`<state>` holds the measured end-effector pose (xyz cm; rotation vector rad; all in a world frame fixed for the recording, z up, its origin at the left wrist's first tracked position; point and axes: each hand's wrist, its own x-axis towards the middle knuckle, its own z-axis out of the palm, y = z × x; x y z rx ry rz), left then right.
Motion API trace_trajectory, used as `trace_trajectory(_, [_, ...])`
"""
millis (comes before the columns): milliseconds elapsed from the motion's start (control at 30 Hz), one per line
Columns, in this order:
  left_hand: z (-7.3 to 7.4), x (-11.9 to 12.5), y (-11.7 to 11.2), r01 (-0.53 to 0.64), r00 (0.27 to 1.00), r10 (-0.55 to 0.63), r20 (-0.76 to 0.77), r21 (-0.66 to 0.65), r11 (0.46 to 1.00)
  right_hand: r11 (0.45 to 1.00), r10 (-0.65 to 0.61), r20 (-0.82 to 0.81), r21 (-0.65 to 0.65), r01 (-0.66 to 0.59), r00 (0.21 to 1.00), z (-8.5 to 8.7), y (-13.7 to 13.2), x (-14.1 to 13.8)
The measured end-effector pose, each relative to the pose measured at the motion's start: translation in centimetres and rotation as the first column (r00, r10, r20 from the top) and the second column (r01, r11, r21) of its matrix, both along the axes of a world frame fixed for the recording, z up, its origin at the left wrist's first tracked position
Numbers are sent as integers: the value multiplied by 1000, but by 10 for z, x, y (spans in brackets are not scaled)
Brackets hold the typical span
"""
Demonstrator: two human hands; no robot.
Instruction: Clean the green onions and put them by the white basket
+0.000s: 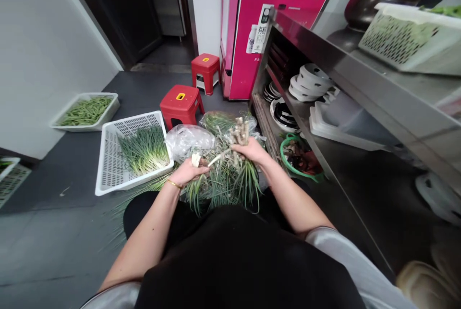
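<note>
In front of my lap, my right hand is closed round a bunch of scallions, pale root ends up and green leaves hanging down. My left hand is closed on a few scallions, their white ends showing above the fingers. One pale stalk stretches between the two hands. Below them lies a loose heap of green scallion leaves with dry, dirty skins. Left of my left hand, a white perforated basket holds scallions laid side by side.
A clear plastic bag lies beyond the hands. Two red stools stand farther off. A tray of green beans is at the left. To the right are a steel shelf with stacked dishes and a green basket on the floor.
</note>
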<state>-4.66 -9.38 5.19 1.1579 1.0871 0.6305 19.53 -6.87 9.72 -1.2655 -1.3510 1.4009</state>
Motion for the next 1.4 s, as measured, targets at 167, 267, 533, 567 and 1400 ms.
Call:
trace_trajectory(167, [-8, -10, -3, -51, 977, 75, 200, -124, 991, 992, -121, -33, 30, 122, 992, 8, 5, 29])
trace_trajectory(267, [-3, -7, -3, -19, 961, 63, 271, -162, 987, 994, -86, 119, 70, 78, 989, 3, 2, 16])
trace_trajectory(533, [21, 29, 0, 117, 992, -117, 39, -5, 993, 989, 62, 148, 127, -81, 987, 4, -12, -48])
trace_trajectory(567, [22, 30, 1, 103, 995, -103, 3, 21, 994, 989, 82, 114, 111, -94, 990, 6, -10, -47])
trace_trajectory(1400, [20, 38, -12, -163, 963, 180, 201, -99, 982, 893, 441, -20, -83, -441, 897, -25, -3, -32])
